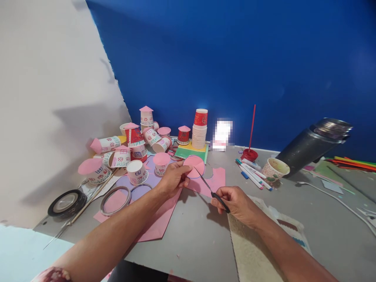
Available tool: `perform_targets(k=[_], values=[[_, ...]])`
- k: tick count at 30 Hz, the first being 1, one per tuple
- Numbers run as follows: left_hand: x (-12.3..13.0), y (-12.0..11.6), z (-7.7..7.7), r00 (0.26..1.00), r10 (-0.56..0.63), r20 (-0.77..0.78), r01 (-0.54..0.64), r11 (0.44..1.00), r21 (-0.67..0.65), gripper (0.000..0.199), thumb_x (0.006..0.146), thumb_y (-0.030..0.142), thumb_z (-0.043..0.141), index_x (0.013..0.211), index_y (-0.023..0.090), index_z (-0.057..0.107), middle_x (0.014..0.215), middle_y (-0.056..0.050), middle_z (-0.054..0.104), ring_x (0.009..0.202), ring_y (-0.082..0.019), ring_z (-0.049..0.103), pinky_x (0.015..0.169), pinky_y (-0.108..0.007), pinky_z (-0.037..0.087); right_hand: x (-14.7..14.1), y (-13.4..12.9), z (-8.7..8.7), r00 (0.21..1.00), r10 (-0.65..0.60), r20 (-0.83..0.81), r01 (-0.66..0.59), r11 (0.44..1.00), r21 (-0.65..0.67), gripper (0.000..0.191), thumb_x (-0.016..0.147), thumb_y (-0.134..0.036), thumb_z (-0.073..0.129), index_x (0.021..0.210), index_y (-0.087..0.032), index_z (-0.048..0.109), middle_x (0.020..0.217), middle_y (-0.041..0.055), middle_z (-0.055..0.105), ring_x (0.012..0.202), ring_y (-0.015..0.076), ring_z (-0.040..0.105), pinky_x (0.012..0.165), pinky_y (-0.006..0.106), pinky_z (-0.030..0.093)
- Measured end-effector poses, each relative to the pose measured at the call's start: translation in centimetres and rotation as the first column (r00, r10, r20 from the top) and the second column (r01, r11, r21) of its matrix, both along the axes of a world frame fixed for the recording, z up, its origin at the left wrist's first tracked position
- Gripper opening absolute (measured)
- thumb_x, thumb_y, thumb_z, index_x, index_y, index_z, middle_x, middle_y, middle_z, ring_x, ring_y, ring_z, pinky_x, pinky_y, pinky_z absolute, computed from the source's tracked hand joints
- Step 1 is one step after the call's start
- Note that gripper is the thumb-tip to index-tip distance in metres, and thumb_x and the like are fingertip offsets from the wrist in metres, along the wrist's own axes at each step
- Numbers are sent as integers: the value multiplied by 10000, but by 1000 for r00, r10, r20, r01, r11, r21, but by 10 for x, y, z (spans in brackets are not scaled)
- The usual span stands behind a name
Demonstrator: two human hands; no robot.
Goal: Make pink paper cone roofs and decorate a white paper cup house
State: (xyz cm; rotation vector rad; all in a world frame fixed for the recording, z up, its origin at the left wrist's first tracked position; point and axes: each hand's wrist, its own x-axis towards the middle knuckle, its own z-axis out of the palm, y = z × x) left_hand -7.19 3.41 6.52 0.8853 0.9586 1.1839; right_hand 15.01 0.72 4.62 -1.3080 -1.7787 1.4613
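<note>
My left hand [175, 175] pinches the left edge of a round pink paper disc [194, 162] above the table. In my right hand [235, 201] is a pair of scissors [205, 182] with black handles, its blades reaching up and left onto the disc's middle. Whether the blades are parted is too small to tell. Under the disc lies a cut-out pink sheet [217, 178]. Another pink sheet [160, 219] lies below my left forearm. Beside my left hand stands a paper cup [161, 168] with a pink paper top.
Several decorated cups [136, 172] crowd the left side. Tape rolls [67, 203] lie in front of them. A cup stack [199, 135] stands at the back. To the right are markers [252, 174], a patterned cup [275, 170], a leaning dark flask [311, 147] and a white cable [337, 192].
</note>
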Motion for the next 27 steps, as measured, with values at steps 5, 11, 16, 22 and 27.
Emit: perform_targets(k=[5, 11, 16, 22, 27], values=[[-1, 1, -1, 1000, 6, -6, -6, 1000, 7, 322, 670, 281, 751, 628, 176, 449, 489, 78, 444, 314, -42, 435, 329, -171, 142, -1, -2, 2, 1000, 7, -10, -7, 1000, 17, 381, 773, -468, 715, 567, -194, 548, 563, 0, 622, 593, 136, 515, 616, 262, 367], [-1, 1, 0, 1000, 12, -13, -12, 1000, -5, 295, 666, 277, 735, 629, 174, 461, 484, 68, 455, 312, -42, 424, 335, -177, 131, -4, -4, 7, 1000, -22, 11, 22, 1000, -18, 350, 735, -429, 747, 594, -200, 523, 544, -13, 610, 557, 124, 479, 583, 257, 359], [-2, 1, -2, 1000, 1, 6, -1, 1000, -16, 280, 666, 271, 729, 627, 170, 470, 482, 65, 468, 308, -34, 407, 335, -175, 145, -6, -3, 6, 999, -23, 26, 24, 1000, -18, 328, 739, -425, 729, 612, -195, 532, 548, -12, 616, 538, 114, 458, 540, 248, 327], [-2, 3, -3, 1000, -3, 16, 4, 1000, -29, 292, 667, 274, 736, 633, 172, 464, 476, 71, 465, 306, -37, 413, 332, -169, 142, -4, -3, 0, 1000, -18, -11, 18, 1000, -12, 336, 744, -424, 732, 618, -195, 521, 546, -20, 613, 575, 121, 510, 585, 244, 371], [-2, 3, -3, 1000, -4, 15, 5, 1000, -30, 265, 662, 271, 739, 665, 163, 497, 495, 54, 511, 312, -38, 420, 327, -164, 141, -3, -3, 0, 1000, -21, -4, 21, 1000, -2, 342, 752, -438, 726, 619, -194, 526, 551, -12, 616, 579, 124, 515, 575, 248, 362]])
